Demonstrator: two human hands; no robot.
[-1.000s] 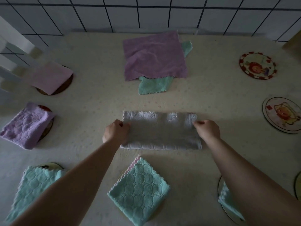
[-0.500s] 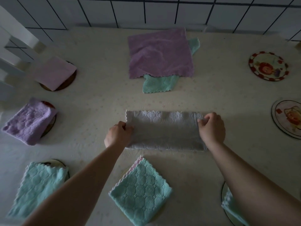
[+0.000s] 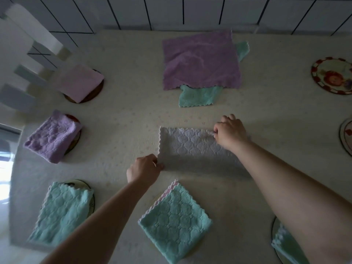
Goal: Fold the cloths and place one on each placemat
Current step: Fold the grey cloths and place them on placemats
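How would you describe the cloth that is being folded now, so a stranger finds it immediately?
Look at the middle of the table, just below the spread purple cloth. The grey cloth lies there as a long strip, with a hand at each end. It is the only grey one.

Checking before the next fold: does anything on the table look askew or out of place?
Mostly tidy. The lilac folded cloth sits off-centre, overhanging its placemat to the left. Both hands pinch the grey cloth.
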